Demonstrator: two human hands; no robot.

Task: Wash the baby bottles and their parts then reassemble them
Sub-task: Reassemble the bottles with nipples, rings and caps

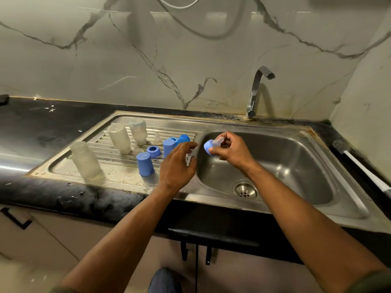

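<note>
Three clear bottle bodies stand mouth-down on the wet drainboard (63,166): the nearest bottle (85,159) at the left front, a second bottle (119,138) further back, a third bottle (138,132) behind that. No brand, label or other writing can be read on any of them. Right of them lie two loose clear teats, one small teat (157,139) near the back and another teat (136,150) among the blue pieces. Blue parts follow: a front cap (145,163) standing upright, one threaded ring (153,151) lying flat, a taller cap (168,148), and a rounded cap (183,139) behind it, with one more blue piece partly hidden between them. The left hand (176,166) hovers at the basin's edge, fingers spread and loose, holding nothing. Over the sink basin (296,166), the right hand (230,149) pinches a blue collar (208,147) with a clear nipple (218,142) in it, fingers curled round both. One tap (257,92) rises behind, and one bottle brush (355,161) lies on the far right counter.
</note>
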